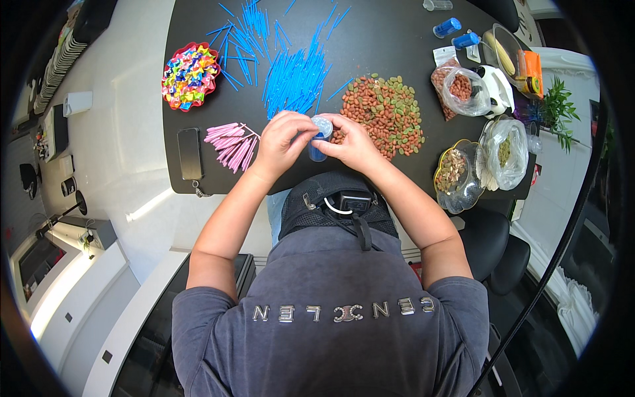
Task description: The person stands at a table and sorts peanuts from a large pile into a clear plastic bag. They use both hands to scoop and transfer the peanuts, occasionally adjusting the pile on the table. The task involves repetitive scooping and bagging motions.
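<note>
Close to the table's near edge, my right hand [354, 141] grips a small clear plastic canister [318, 153] with blue contents. Its translucent round lid [322, 125] shows at the top, between my hands. My left hand [286, 141] has its thumb and fingertips at the canister's mouth; whether they pinch anything is hidden. Just beyond my hands lies a heap of thin blue sticks [293, 82]. A mixed pile of reddish peanuts and green beans [379, 116] spreads to the right. Pink sticks [232, 145] fan out beside my left hand.
At left are a red dish of colourful folded-paper pieces [190, 75] and a smartphone [189, 154]. The right side holds blue-filled canisters [447, 28], a bag of peanuts [461, 88], a panda-shaped item [497, 93], a clear divided dish [459, 176] and a plastic bag [506, 154].
</note>
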`<state>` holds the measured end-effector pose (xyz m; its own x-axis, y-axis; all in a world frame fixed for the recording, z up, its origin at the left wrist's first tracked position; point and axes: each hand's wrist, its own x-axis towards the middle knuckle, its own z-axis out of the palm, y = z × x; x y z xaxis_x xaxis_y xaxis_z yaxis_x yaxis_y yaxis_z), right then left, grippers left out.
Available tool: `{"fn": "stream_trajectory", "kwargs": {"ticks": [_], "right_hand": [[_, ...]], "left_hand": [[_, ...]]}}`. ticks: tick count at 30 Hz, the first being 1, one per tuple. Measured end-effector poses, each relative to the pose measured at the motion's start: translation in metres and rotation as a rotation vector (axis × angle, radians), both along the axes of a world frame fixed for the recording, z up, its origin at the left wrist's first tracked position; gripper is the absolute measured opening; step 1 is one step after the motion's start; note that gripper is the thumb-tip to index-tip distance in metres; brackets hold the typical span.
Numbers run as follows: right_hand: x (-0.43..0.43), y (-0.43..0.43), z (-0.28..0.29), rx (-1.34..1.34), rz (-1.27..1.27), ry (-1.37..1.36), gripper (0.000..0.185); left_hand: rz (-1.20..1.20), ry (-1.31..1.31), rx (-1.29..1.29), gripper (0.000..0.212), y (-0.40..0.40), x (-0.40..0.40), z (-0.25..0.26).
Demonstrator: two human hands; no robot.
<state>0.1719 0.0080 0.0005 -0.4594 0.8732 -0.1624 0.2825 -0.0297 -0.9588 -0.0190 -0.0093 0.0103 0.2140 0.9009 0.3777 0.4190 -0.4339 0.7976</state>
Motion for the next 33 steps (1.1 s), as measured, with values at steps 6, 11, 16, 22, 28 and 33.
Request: {"fn": "stream_trajectory", "kwargs": {"ticks": [6, 11, 16, 22, 28, 33], "right_hand": [[0.001, 0.000, -0.009, 0.063, 0.030, 0.027, 0.045], [-0.004, 0.002, -0.012, -0.102, 0.029, 0.057, 0.044], [-0.004, 0.014, -0.034, -0.067, 0.130, 0.126, 0.038], [0.014, 0.075, -0.077, 0.562, 0.164, -0.566, 0.020], [0.004, 0.089, -0.111, 0.802, 0.469, -0.881, 0.008], [-0.002, 0.092, -0.125, 0.861, 0.543, -0.912, 0.008]], "left_hand": [[-0.039, 0.129, -0.069, 0.031, -0.011, -0.007, -0.009], [-0.108, 0.053, -0.370, 0.059, -0.030, -0.002, -0.026], [-0.051, 0.102, -0.358, 0.061, -0.034, -0.009, -0.039], [0.062, 0.130, -0.353, 0.068, -0.037, -0.019, -0.043], [0.103, 0.123, -0.389, 0.069, -0.040, -0.021, -0.041], [0.126, 0.122, -0.413, 0.068, -0.042, -0.024, -0.042]]}}
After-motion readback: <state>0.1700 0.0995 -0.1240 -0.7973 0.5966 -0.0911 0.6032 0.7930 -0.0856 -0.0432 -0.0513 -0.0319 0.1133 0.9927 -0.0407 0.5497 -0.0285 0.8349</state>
